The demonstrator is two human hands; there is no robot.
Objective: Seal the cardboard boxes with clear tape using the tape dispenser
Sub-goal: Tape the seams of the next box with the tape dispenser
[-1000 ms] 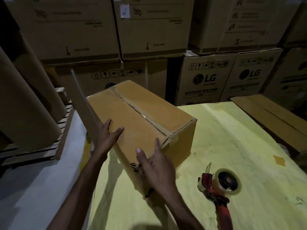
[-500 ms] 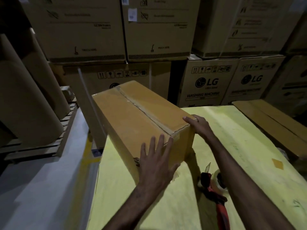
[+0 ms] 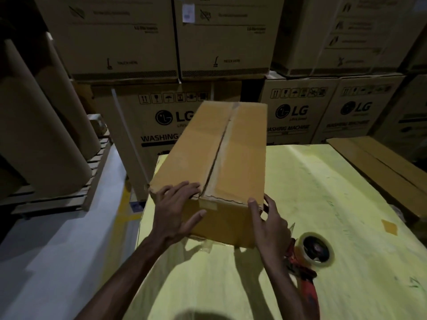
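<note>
A brown cardboard box (image 3: 231, 146) lies on the yellow table (image 3: 323, 192), its long side pointing away from me. Its top flaps meet in a centre seam covered with clear tape. My left hand (image 3: 175, 211) grips the near left corner, fingers over the top edge and thumb on the front face. My right hand (image 3: 270, 222) grips the near right corner, thumb on the front, fingers round the side. The red tape dispenser (image 3: 316, 252) with a clear tape roll lies on the table just right of my right wrist, untouched.
Stacked LG washing machine cartons (image 3: 298, 116) wall off the back. Flattened cardboard (image 3: 381, 172) lies along the table's right edge. Big brown paper rolls (image 3: 41, 135) rest on a wooden pallet (image 3: 69, 199) to the left, across a grey floor strip.
The box has been turned so its short end faces me instead of lying askew. My left hand moved to the near left corner and my right hand to the near right corner.
</note>
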